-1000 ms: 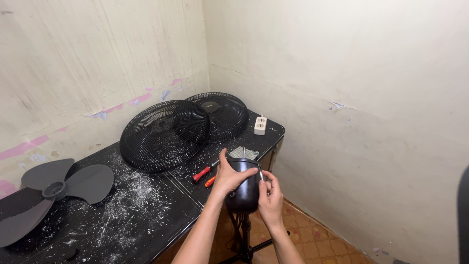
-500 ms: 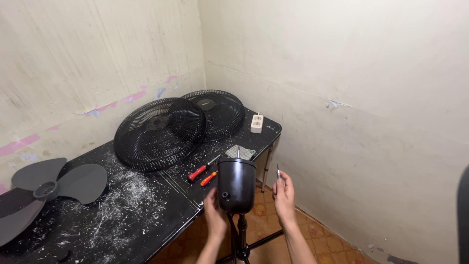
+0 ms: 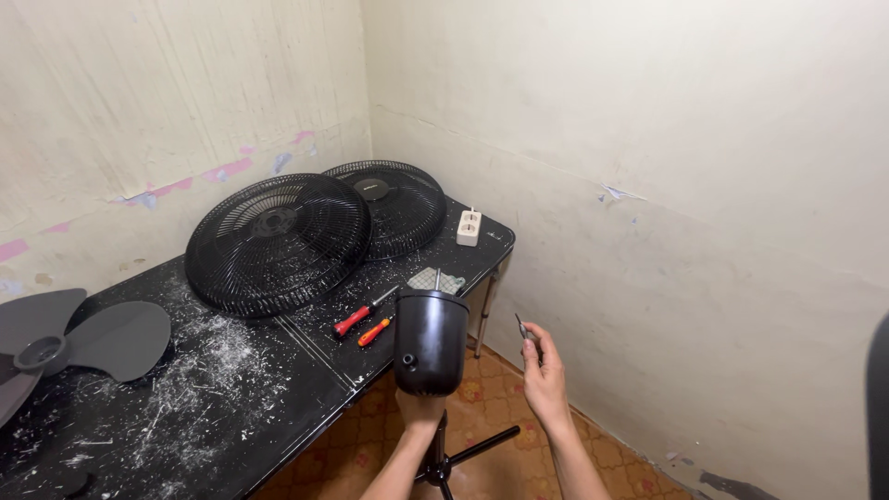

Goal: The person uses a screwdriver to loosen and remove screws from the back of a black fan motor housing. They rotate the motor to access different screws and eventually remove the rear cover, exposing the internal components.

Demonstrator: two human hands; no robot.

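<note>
cream walls (image 3: 648, 120), scratched black table (image 3: 231, 389)

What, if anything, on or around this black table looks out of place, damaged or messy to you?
The black table is strewn with white flakes and scratch marks, thickest near the grey fan blade. The wall's paint is peeling, with pink and blue patches. The left hand supports a black fan motor housing stripped of its grilles; the right hand pinches a small, unclear item.

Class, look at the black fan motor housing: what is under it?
Under the motor housing, the left hand supports it from below; lower down, a black stand rests on the tiled floor. The hand hides the joint.
</note>
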